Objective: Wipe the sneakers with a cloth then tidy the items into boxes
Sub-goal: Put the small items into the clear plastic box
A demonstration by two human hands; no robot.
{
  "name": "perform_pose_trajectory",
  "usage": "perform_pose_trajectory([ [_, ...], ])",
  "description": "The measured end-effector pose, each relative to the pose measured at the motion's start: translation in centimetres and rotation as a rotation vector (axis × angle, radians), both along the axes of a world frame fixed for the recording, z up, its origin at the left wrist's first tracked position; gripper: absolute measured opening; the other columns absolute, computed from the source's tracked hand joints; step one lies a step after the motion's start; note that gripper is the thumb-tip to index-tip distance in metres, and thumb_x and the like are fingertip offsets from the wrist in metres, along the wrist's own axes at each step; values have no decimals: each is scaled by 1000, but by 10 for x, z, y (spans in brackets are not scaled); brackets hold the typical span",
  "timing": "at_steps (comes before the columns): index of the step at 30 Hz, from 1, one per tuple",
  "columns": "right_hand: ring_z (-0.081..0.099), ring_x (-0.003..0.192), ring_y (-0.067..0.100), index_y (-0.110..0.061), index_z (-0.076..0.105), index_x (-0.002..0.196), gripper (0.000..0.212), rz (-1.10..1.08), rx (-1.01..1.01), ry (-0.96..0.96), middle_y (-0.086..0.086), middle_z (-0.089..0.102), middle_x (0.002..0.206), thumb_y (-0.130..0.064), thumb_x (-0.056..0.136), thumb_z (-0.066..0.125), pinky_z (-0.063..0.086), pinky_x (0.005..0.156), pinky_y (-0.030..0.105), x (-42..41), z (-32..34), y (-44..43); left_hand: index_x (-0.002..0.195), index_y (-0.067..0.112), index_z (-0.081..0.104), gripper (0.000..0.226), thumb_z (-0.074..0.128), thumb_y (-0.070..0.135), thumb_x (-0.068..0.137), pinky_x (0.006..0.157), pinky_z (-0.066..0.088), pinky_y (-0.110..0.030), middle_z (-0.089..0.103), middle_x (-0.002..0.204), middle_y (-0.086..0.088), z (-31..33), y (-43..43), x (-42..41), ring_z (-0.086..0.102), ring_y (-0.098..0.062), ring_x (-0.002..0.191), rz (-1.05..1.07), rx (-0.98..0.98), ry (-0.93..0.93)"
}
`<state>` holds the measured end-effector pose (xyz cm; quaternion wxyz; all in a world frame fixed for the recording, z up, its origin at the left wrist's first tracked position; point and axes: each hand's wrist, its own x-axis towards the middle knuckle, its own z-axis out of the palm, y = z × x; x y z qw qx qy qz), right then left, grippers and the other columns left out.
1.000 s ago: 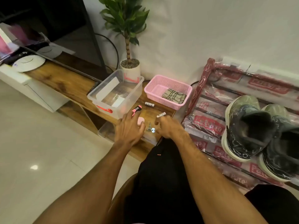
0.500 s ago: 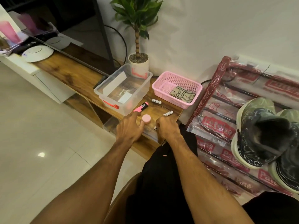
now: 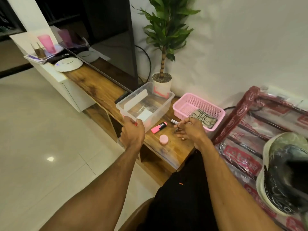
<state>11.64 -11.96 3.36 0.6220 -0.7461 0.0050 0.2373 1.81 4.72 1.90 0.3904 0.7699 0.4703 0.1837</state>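
Note:
My left hand (image 3: 132, 133) grips the near corner of the clear plastic box (image 3: 150, 101) on the wooden bench (image 3: 100, 88). My right hand (image 3: 190, 130) is lifted just above the bench and pinches a small metal item, probably keys (image 3: 177, 130). On the wood between my hands lie a pink highlighter (image 3: 158, 127), a round pink lid (image 3: 163, 139) and a small battery (image 3: 173, 121). The pink basket (image 3: 186, 102) behind my right hand holds a folded checked cloth (image 3: 205, 118). A dark sneaker (image 3: 283, 174) with a pale sole rests on the plastic-wrapped rack (image 3: 241, 144) at right.
A potted plant (image 3: 162, 80) stands behind the clear box against the white wall. A dark screen (image 3: 113, 39) sits on the bench further back, with a white disc (image 3: 68, 64) and a pink cup (image 3: 46, 43) at the far end. Pale floor tiles lie to the left.
My left hand has moved from the small items to the corner of the clear box. My right hand has picked the small metal item off the bench and lifted it. The view shifted left.

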Motion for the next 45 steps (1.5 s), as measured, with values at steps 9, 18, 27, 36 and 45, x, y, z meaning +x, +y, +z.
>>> perform_pose_trajectory([
  [9, 72, 82, 26, 2, 63, 94, 9, -67, 228, 86, 18, 71, 93, 5, 86, 64, 60, 75, 34, 29, 28, 65, 121, 14, 57, 39, 50, 45, 98, 72, 41, -31, 66, 106, -4, 4, 41, 17, 56, -16, 85, 189, -174, -50],
  [18, 66, 73, 17, -15, 64, 65, 26, 357, -393, -500, 4, 67, 74, 3, 83, 66, 52, 59, 23, 41, 11, 146, 100, 17, 62, 24, 54, 39, 98, 48, 31, -19, 60, 80, 9, -3, 54, 26, 50, -6, 59, 181, -245, -83],
  [27, 63, 75, 16, -14, 69, 76, 15, 647, -669, -653, 3, 65, 79, 0, 82, 67, 58, 74, 38, 47, -14, 176, 91, 17, 61, 16, 59, 32, 96, 60, 55, -29, 70, 84, -4, -16, 59, 26, 66, -16, 70, 172, -391, -251],
  [36, 64, 77, 17, -10, 70, 79, 14, 671, -642, -642, 3, 65, 78, 4, 80, 68, 58, 75, 36, 46, -10, 176, 105, 5, 64, 23, 60, 27, 97, 46, 49, -24, 67, 83, -9, -23, 63, 29, 61, -13, 56, 192, -505, -379],
  [45, 67, 70, 15, -15, 70, 70, 24, 297, -346, -572, 0, 69, 70, 8, 76, 68, 57, 66, 28, 64, 21, 107, 91, 18, 61, 12, 59, 28, 97, 79, 61, -45, 70, 88, -5, -21, 60, 34, 70, -26, 79, 262, -532, -355],
])
